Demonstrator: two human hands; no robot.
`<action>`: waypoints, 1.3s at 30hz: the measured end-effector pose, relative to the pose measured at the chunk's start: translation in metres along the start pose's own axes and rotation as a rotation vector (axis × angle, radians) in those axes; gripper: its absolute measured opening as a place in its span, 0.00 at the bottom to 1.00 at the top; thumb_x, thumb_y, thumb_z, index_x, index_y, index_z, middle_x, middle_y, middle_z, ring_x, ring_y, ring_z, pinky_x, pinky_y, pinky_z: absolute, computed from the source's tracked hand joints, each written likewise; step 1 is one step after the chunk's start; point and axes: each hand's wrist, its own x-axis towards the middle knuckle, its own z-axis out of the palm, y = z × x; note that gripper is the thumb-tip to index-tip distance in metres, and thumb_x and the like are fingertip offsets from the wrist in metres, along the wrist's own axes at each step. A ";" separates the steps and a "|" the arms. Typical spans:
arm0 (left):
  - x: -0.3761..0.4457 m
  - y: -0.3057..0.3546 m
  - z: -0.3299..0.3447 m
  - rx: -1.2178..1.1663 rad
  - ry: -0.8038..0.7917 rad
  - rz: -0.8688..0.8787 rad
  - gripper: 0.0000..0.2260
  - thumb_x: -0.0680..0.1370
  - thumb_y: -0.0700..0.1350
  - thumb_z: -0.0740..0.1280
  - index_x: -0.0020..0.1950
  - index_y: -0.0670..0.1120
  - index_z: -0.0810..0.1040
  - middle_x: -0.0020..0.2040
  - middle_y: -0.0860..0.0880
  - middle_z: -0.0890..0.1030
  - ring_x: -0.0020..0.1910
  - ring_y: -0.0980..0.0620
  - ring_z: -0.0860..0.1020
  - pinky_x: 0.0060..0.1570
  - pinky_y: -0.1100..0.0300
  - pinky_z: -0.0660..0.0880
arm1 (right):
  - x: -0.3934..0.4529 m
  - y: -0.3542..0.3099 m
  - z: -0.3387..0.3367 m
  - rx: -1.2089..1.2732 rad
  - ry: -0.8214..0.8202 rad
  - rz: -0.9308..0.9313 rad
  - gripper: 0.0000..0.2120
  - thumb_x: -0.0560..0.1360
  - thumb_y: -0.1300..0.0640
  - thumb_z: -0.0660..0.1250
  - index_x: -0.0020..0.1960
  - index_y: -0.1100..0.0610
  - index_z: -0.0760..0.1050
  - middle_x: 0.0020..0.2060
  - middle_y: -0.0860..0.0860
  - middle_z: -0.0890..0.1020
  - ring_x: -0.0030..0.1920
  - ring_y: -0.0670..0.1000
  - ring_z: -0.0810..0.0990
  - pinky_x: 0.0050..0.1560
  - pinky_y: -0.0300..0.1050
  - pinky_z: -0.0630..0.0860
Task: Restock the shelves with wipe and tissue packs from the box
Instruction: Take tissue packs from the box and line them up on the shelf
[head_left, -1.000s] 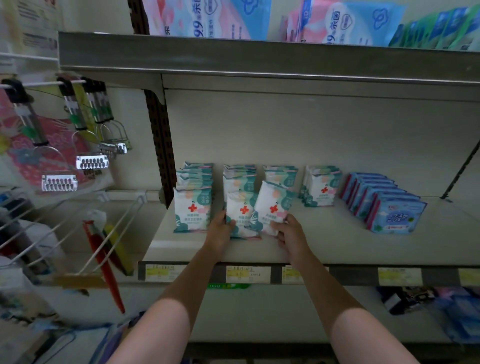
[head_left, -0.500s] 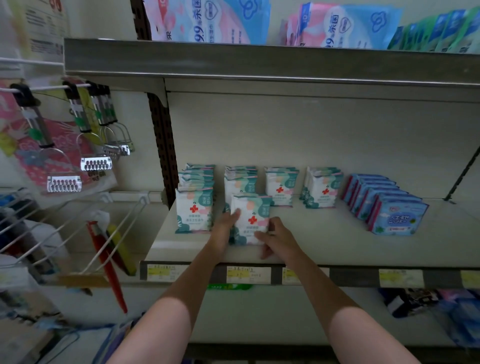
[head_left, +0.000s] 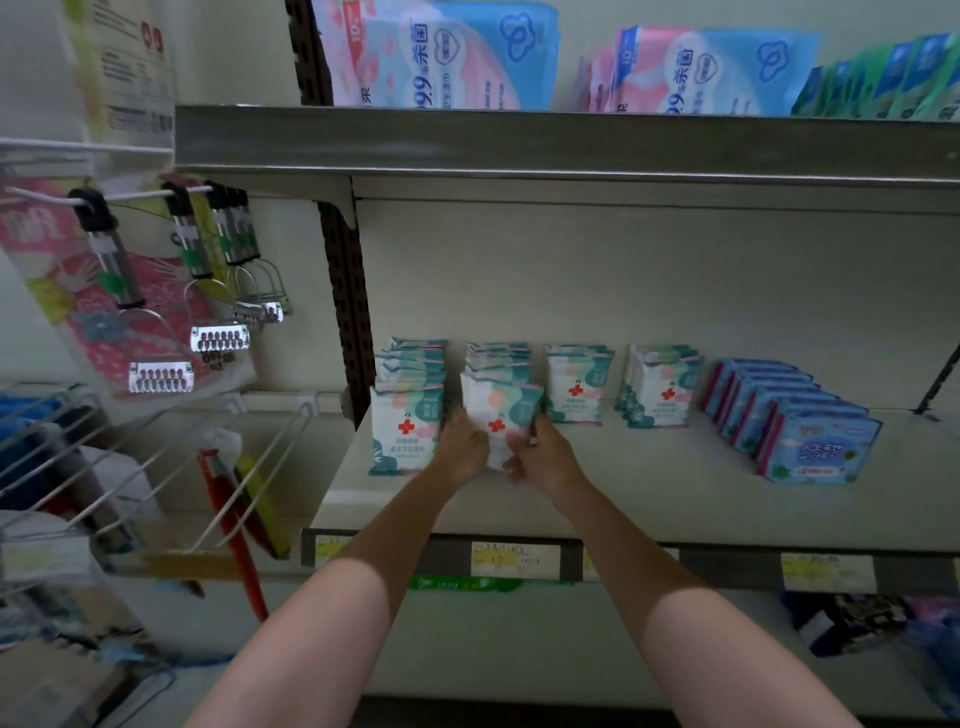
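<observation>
A row of blue rectangular tissue packs (head_left: 810, 441) is seen at the right of the cream metal shelf (head_left: 649, 499), and metal hair clips (head_left: 218, 338) are hung at the far left. Three more rows of white-and-teal wipe packs with red crosses (head_left: 574, 387) stand alongside. One white-and-teal wipe pack (head_left: 498, 410) is held upright at the front of the second row, gripped between the left hand (head_left: 462, 449) and the right hand (head_left: 545, 457), fingers curled round its lower edges.

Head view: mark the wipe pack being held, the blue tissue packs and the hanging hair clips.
wipe pack (head_left: 497, 415), head view, on its front face.
blue tissue packs (head_left: 821, 447), head view, front pack's face.
hair clips (head_left: 161, 376), head view, nearest clip's comb.
</observation>
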 end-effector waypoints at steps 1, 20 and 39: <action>-0.003 0.002 0.000 0.000 0.008 -0.086 0.20 0.75 0.36 0.60 0.68 0.37 0.64 0.59 0.39 0.74 0.60 0.42 0.75 0.60 0.45 0.74 | 0.001 0.001 0.003 -0.031 -0.009 0.022 0.15 0.78 0.64 0.61 0.64 0.60 0.67 0.49 0.53 0.76 0.33 0.47 0.76 0.25 0.34 0.73; -0.023 0.023 0.010 -0.029 0.087 -0.128 0.31 0.69 0.39 0.62 0.71 0.35 0.60 0.68 0.36 0.69 0.65 0.38 0.70 0.63 0.44 0.71 | -0.023 -0.010 -0.001 -0.180 0.001 0.041 0.19 0.74 0.68 0.64 0.64 0.60 0.70 0.60 0.60 0.77 0.58 0.59 0.76 0.59 0.55 0.75; -0.100 0.106 0.163 0.083 -0.226 0.329 0.15 0.75 0.31 0.58 0.59 0.40 0.76 0.61 0.40 0.74 0.56 0.47 0.76 0.47 0.73 0.64 | -0.110 0.036 -0.137 0.180 0.642 0.183 0.07 0.76 0.69 0.57 0.49 0.58 0.67 0.37 0.52 0.75 0.31 0.47 0.73 0.30 0.39 0.70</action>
